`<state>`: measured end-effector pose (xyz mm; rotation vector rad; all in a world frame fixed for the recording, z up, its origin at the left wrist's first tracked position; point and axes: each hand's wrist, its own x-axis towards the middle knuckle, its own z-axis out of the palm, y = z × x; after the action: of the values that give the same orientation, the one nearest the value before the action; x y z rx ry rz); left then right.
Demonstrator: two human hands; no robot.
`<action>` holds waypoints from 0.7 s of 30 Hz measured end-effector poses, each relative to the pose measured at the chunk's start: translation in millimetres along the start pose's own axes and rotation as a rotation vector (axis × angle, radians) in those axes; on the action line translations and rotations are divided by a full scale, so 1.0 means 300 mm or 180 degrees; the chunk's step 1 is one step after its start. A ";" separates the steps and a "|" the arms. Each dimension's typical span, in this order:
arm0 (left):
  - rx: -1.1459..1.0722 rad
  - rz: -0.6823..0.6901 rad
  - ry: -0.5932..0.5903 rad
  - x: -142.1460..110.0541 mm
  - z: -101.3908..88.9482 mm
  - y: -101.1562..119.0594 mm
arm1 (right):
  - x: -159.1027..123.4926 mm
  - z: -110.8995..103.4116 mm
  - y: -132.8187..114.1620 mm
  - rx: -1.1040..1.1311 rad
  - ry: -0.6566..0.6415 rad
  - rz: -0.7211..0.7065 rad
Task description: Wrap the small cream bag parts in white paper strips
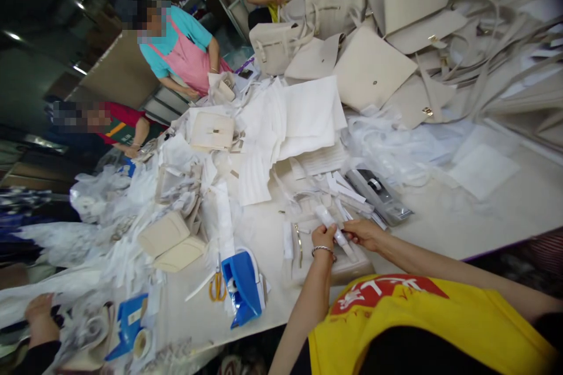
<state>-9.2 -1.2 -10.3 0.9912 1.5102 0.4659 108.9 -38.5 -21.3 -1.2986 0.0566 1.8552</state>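
A narrow white strip (335,229) was held between both hands just above a cream bag (347,266) lying at the near edge of the tabletop (505,205). The fingers of the left hand (323,239), a bracelet (324,250) at its wrist, were closed round the strip's near end; those of the right hand (363,233) were pinched shut on it from the side. What exactly the strip was could not be told.

For the step in hand, judged to be the wrapping or fitting of the strip, a short grip near its middle was best kept, with the strip held taut and low over the bag so that nothing slid off the edge.

Little free room was shown. More strips (343,190) and a clear packet (380,193) lay just beyond the fingers, and stacked white sheets (303,114) farther on. To the left, scissors (217,286) and a blue holder (244,284) were set near the tabletop's front edge. Bare surface was seen only to the right, past the packet. Cream bags (373,70) were heaped at the far side, where other persons were at work.
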 end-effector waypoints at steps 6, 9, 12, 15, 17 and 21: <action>0.0584 0.0219 -0.0191 0.020 -0.013 -0.004 | 0.007 0.005 -0.005 0.0183 0.0078 -0.0020; 0.0881 0.0306 -0.0256 0.030 -0.016 -0.001 | 0.011 0.005 -0.009 0.0296 0.0103 -0.0108; 0.1145 0.0381 -0.0356 0.037 -0.019 0.008 | 0.010 0.005 -0.012 0.0345 0.0051 -0.0188; 0.1368 0.0418 -0.0470 0.037 -0.025 0.024 | 0.009 0.002 -0.008 0.0317 0.0025 -0.0213; 0.1517 0.0398 -0.0518 0.034 -0.027 0.035 | 0.011 -0.002 -0.001 0.0217 -0.0021 -0.0225; 0.1906 0.0299 -0.0566 0.028 -0.023 0.052 | 0.019 -0.015 0.006 0.0002 -0.0251 -0.0202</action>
<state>-10.1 15.8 -1.8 1.5284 1.4715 -0.0258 110.5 -38.3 -28.6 -1.2122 -0.0256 1.8500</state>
